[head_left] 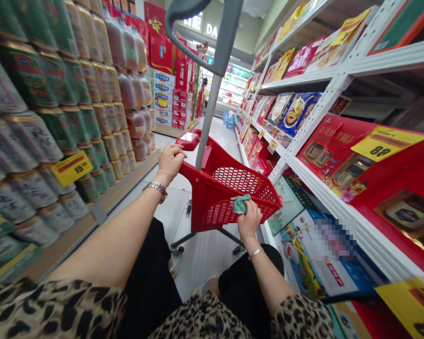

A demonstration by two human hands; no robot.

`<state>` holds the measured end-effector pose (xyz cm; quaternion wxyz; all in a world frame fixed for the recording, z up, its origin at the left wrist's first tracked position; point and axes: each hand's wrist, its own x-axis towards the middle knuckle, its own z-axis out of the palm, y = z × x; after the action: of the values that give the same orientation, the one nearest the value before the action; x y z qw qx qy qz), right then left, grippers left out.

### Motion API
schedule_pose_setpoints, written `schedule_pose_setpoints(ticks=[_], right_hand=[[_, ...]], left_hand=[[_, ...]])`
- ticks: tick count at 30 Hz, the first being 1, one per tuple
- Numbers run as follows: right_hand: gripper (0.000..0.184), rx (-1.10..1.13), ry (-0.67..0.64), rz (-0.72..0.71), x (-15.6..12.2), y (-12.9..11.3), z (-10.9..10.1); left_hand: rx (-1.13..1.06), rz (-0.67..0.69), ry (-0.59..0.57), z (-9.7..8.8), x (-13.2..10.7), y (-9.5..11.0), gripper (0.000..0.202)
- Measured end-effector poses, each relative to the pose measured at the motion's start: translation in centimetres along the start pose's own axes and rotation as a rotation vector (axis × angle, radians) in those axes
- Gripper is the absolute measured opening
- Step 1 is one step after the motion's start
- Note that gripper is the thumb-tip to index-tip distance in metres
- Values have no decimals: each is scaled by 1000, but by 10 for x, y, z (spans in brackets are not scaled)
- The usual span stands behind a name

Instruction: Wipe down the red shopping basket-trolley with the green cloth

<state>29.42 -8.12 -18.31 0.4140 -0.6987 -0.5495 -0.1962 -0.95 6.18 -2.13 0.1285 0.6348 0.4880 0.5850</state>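
Red plastic basket (pixel 202 200), wheeled, on aisle floor (pixel 198 256), prob. stiff, light, apt to roll; L hand (pixel 171 162) grasps near top corner, likely best hold, R hand (pixel 250 219) clutches prob. soft green cloth (pixel 240 204) vs. perforated side.

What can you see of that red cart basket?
The red basket looks like glossy plastic, with rows of rounded holes in its walls. It stands on dark wheeled legs, with a grey post rising at its side. The left hand rests on its rim; the right hand holds a green cloth against its wall.
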Motion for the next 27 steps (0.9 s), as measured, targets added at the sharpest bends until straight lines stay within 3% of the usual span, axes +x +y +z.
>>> schedule_pose_setpoints(ticks=[3,8,14,19,27], right_hand=[[42,17,-123,-165,-12,-21,9],[36,46,-354,-567,-44,-56,29],[22,-6,-383,-749,-62,-70,43],[27,-53,-395,-734,-54,-44,32],[35,-233,-396,-502,-31,45,-9]], left_hand=[[-2,3,-7,-1,-1,0,20],[-3,12,-20,-4,-3,2,20],[-19,4,-40,-10,-5,4,20],[-7,6,-25,-10,-5,3,20],[-5,15,-9,-6,-2,0,20]])
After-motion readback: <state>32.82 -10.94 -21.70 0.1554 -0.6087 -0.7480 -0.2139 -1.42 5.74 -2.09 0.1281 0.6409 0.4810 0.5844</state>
